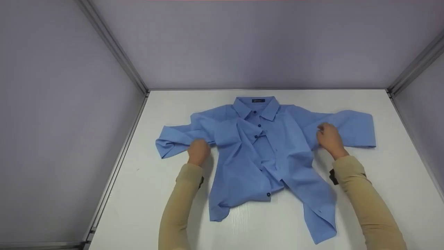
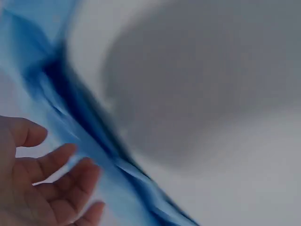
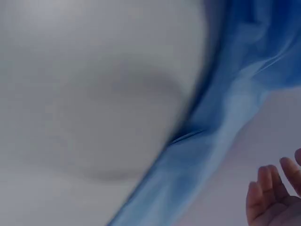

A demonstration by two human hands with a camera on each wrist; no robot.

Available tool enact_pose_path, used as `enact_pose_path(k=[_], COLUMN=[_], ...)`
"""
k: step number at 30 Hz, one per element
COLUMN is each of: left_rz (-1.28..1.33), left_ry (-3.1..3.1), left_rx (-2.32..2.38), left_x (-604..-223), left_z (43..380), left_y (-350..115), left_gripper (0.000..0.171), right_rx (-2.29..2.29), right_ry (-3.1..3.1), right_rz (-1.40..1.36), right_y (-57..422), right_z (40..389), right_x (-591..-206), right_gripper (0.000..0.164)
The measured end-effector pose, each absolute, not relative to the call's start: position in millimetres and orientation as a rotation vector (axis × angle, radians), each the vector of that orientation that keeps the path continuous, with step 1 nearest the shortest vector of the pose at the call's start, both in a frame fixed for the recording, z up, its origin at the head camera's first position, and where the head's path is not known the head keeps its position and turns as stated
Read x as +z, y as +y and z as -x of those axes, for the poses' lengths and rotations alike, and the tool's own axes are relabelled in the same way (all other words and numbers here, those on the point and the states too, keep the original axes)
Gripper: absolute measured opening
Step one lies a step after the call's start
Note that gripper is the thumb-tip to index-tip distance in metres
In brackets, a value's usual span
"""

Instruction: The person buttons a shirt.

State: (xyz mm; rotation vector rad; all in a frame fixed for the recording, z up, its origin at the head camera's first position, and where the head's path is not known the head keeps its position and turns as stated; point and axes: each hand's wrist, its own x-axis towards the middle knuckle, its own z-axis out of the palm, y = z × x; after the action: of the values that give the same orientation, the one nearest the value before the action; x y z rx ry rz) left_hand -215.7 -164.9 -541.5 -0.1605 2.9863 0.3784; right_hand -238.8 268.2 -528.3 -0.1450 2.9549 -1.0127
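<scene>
A blue button-up shirt (image 1: 239,173) lies front up on the table, its collar (image 1: 270,111) at the far side. Dark buttons run down the partly gaping front, and both lower corners are creased and skewed. My left hand (image 1: 199,152) is over the lower edge of the crumpled left-side sleeve (image 1: 178,133). In the left wrist view its fingers (image 2: 77,181) curl loosely, with no cloth between them. Above the flatter right-side sleeve (image 1: 357,128) is my right hand (image 1: 327,137). The right wrist view shows its relaxed fingers (image 3: 265,181) apart from the fabric.
The white table (image 1: 138,194) is bounded by a grey back wall (image 1: 263,45) and side panels (image 1: 52,121) with metal framing. Tan sleeves cover both forearms, and a dark wrist strap (image 1: 333,176) shows at the right cuff.
</scene>
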Motion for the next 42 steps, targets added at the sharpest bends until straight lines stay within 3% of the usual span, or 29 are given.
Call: enact_pose_path(k=[6,11,16,22,29,36,42], left_rz=[-0.581,-0.838,-0.765,-0.662,-0.682,-0.727,-0.635], left_ry=[2.936,2.68,2.601,2.558,2.65,2.557,2.244], left_rx=[0.464,0.259,0.073,0.119,0.213,0.449,0.82], left_x=[-534,-544,-556,-554,-556,-558,-558], left_z=[217,203,188,186,187,185,178], left_y=[-82,-42,-36,-34,-9,-2,-3], left_gripper=[0.021,0.034,0.039,0.038,0.039,0.014,0.014], right_rx=[-0.873,-0.556,-0.351,-0.261,-0.459,-0.893,-1.098], right_ry=[2.868,2.653,2.651,2.907,2.93,2.9,2.811], right_rz=[0.617,0.708,0.674,0.609,0.553,0.474,0.571], right_y=[182,146,140,141,147,144,134], right_z=[243,241,235,237,253,269,277], right_x=[-516,-541,-564,-577,-573,-543,-525], right_gripper=[0.022,0.032,0.034,0.01,0.012,0.035,0.05])
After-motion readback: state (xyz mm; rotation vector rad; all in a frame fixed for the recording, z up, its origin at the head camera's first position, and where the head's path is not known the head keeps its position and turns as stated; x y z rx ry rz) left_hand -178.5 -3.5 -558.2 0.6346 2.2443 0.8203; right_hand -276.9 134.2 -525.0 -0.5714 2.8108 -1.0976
